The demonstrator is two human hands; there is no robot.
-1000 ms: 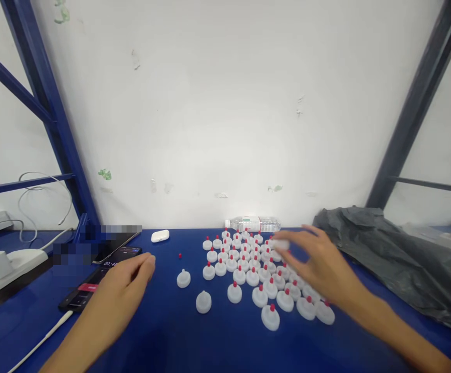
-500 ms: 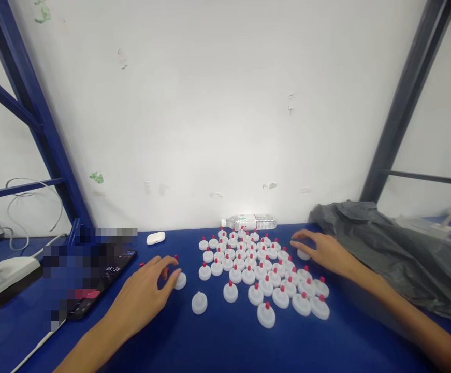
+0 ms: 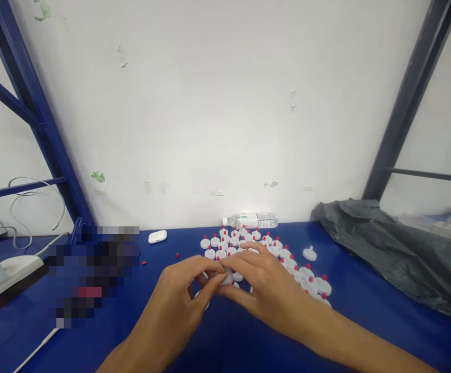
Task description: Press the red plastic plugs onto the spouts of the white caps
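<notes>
My left hand [image 3: 186,298] and my right hand [image 3: 267,282] meet low over the middle of the table. A white plastic nozzle cap [image 3: 229,277] is between their fingertips, gripped by the thumb and fingers of my right hand. At the cap's left side, my left thumb and forefinger are pinched together; whatever they hold is hidden. Behind and below the hands stand many white caps with red tips [image 3: 210,253], partly covered by my right hand. One white cap without a red tip [image 3: 309,253] lies to the right. Two small loose red tips [image 3: 144,262] lie to the left.
Along the wall lies a clear plastic bottle [image 3: 250,220]. A white earphone case [image 3: 157,237] is at the back left, near a blurred-out patch and a white cable [image 3: 39,344]. Dark grey plastic sheeting [image 3: 380,254] covers the right side. Blue frame posts [image 3: 42,119] rise at the sides.
Both hands have come inward from opposite sides and now meet at a white cap. The bare cap by my right hand is now uncovered. One red piece under my left fingers no longer shows.
</notes>
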